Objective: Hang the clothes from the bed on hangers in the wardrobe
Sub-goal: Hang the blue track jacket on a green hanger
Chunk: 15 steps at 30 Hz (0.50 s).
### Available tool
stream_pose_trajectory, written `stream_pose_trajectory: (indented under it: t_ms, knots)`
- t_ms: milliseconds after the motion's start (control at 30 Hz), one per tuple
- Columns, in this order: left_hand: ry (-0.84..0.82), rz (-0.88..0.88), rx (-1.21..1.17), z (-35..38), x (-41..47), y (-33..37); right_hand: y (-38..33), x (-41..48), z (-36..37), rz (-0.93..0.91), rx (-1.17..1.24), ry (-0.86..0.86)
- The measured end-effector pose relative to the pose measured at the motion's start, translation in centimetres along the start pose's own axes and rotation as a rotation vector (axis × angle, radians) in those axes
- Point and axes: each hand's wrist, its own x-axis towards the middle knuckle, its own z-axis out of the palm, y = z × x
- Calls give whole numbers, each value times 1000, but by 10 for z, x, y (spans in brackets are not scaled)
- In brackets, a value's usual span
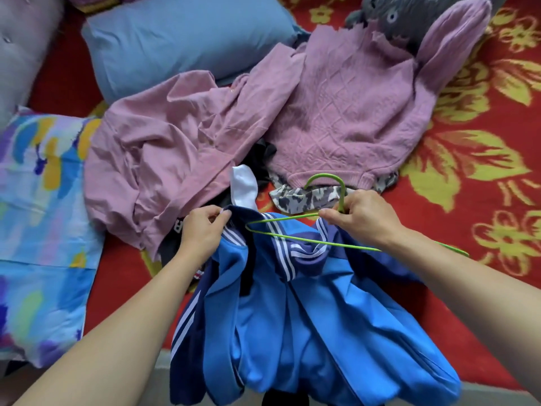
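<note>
At the bed's (pixel 67 77) near edge the right hand (pixel 360 221) pinches the green hanger (pixel 292 238) by its neck, the left hand (pixel 202 230) grips the blue jacket's (pixel 307 317) collar — white lettering just left is mostly hidden, unreadable.

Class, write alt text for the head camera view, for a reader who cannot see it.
A person's right hand pinches a green hanger below its hook while the left hand grips the collar of a blue jacket with white stripes. Behind lie a pink sweater and a pink shirt on a red floral bedspread.
</note>
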Motion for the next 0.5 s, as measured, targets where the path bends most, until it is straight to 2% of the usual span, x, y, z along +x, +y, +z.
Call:
stream_pose_trajectory:
  t_ms: [67, 167, 233, 333, 500]
  knots:
    - [-49, 95, 17, -3, -8, 10, -15, 5, 5, -16, -20, -22]
    - [-85, 192, 82, -13, -14, 10, -30, 15, 10, -65, 73, -186]
    - [-50, 192, 83, -23, -16, 1, -32, 19, 9, -91, 157, -253]
    - [-6, 163, 26, -32, -22, -8, -30, 24, 15, -91, 320, -216]
    - [-136, 241, -103, -17, -41, 18, -61, 17, 66, -129, 179, -352]
